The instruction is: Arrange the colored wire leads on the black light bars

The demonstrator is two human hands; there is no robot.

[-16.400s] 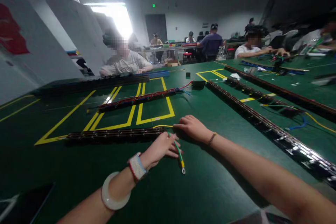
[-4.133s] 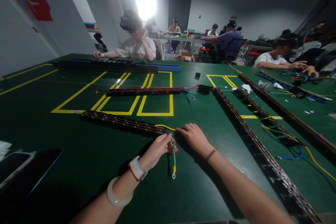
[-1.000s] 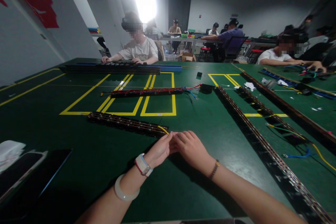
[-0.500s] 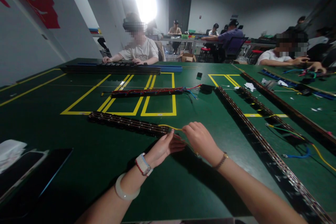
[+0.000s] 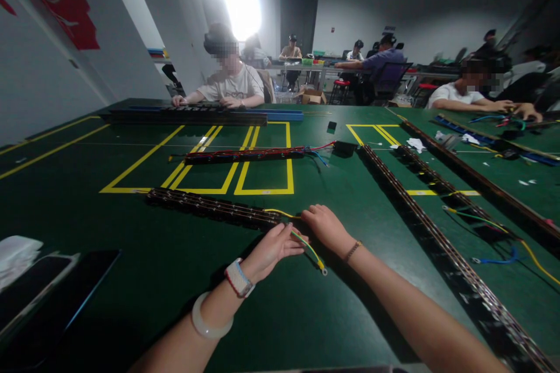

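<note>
A long black strip with metal rails point(image 5: 214, 205) lies slantwise on the green table, its right end by my hands. My left hand point(image 5: 270, 249) is at that end, thumb and fingers closed on a green-and-yellow wire point(image 5: 310, 246). The wire hangs down to the right and ends in a metal ring terminal point(image 5: 324, 271). From the strip's end a yellow wire point(image 5: 282, 212) runs to my right hand point(image 5: 326, 227), whose curled fingers pinch it. The fingertips of my right hand are partly hidden by its back.
A shorter strip with red and blue wires point(image 5: 245, 154) lies behind, inside yellow tape marks. Long railed strips point(image 5: 420, 215) run along the right, with a blue wire point(image 5: 499, 259) there. A dark tablet-like slab point(image 5: 83, 285) lies at left. Co-workers sit across the table point(image 5: 236, 84).
My right hand has shifted slightly left, its wrist drawing in. The green-and-yellow wire with its ring terminal now shows plainly below my hands.
</note>
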